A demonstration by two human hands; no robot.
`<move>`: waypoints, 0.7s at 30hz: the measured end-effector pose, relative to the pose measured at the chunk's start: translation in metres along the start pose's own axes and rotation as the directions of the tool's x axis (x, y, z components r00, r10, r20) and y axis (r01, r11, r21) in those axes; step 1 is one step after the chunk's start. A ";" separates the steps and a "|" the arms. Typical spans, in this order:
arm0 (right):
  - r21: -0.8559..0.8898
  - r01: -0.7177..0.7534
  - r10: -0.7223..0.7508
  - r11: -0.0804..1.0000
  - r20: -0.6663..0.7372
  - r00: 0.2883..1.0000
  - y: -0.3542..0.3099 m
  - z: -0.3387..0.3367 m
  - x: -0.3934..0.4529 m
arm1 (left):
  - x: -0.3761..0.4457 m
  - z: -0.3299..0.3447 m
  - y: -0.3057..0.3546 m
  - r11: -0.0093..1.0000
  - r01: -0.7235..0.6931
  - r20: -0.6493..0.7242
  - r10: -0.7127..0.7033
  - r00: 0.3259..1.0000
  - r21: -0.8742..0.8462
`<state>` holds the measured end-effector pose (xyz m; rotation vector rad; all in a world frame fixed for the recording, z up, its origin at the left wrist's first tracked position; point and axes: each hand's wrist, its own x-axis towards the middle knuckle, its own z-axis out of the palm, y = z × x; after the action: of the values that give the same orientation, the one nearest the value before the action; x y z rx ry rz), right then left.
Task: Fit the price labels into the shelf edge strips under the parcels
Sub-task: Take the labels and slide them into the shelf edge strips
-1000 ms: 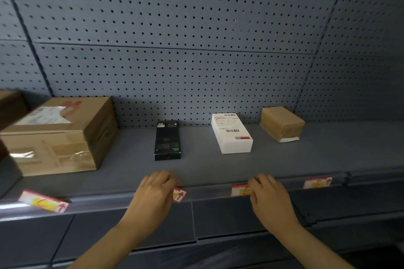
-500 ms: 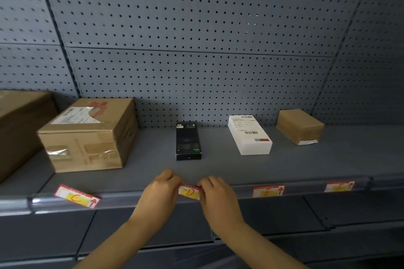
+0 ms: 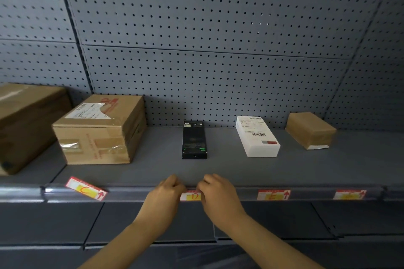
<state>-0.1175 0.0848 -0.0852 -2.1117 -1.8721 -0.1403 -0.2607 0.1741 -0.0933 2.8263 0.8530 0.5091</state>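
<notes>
**Both hands pinch label D at the shelf edge strip**

The left hand (image 3: 163, 194) and the right hand (image 3: 216, 194) meet at the strip (image 3: 140, 192) along the front of the shelf (image 3: 229, 168). Each hand is narrowed onto one end of label D (image 3: 190, 196), a red, white and yellow card with a red hand-drawn "D" showing between the fingers. It sits in the strip directly below the black box (image 3: 194, 140).

To the left, label C (image 3: 86, 188) lies tilted across the strip, one end up on the shelf, below the taped carton (image 3: 99, 131); it bears a red "C" and a red arrow. To the right, label E (image 3: 273, 194) sits level in the strip under the white box (image 3: 256, 136), also with a red arrow. Further right, a fourth label (image 3: 349, 194) sits in the strip below the small brown parcel (image 3: 310, 130); its letter is too blurred to read.

The carton carries a white shipping slip and red print, partly legible as "UP". The white box shows barcodes and fine print too small to read. The black box has small green markings. A larger carton (image 3: 26, 124) stands at the far left.
</notes>
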 end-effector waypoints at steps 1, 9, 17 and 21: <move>-0.005 -0.003 0.003 1.000 0.002 1.000 -0.001 -0.001 0.001 | 0.000 0.000 0.002 1.000 0.002 -0.005 -0.001 1.000 0.020; -0.037 -0.003 0.006 0.999 0.070 0.997 -0.003 -0.009 0.002 | 0.002 -0.003 0.014 0.990 0.000 -0.024 0.004 1.000 0.144; -0.041 0.045 -0.045 0.998 0.013 0.999 -0.012 -0.006 0.004 | -0.010 0.001 0.009 0.990 0.066 -0.097 -0.053 0.994 0.127; 0.057 0.071 -0.071 0.996 -0.006 0.997 -0.032 0.006 0.008 | -0.020 -0.005 -0.004 0.991 0.070 -0.123 -0.056 0.991 0.113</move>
<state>-0.1482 0.0977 -0.0835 -2.0072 -1.9262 -0.1057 -0.2804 0.1662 -0.0954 2.8871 1.0230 0.6455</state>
